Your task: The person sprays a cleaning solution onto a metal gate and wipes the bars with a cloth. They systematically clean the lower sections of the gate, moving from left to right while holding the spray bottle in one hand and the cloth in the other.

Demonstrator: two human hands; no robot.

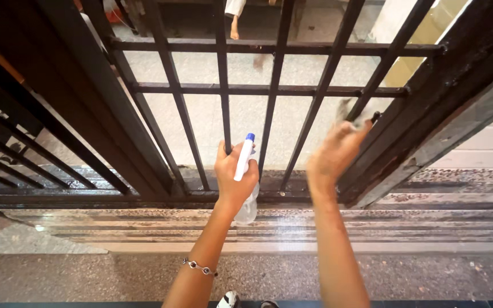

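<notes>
Left hand [234, 171]: my grip is clamped on a spray bottle [244, 171], white head with blue tip up, clear body hanging below the wrist; contents not discernible. Right hand [333, 151]: blurred, grip closed on a grey cloth [350, 109] pressed to a bar of the black metal gate [223, 91]. Open gaps between bars; stone threshold step [144, 228] runs along the gate's lower edge.

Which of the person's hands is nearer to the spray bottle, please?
Left. The left hand is wrapped around the spray bottle, holding it at the gate; the right hand is off to its right, pressing a cloth against a bar.
</notes>
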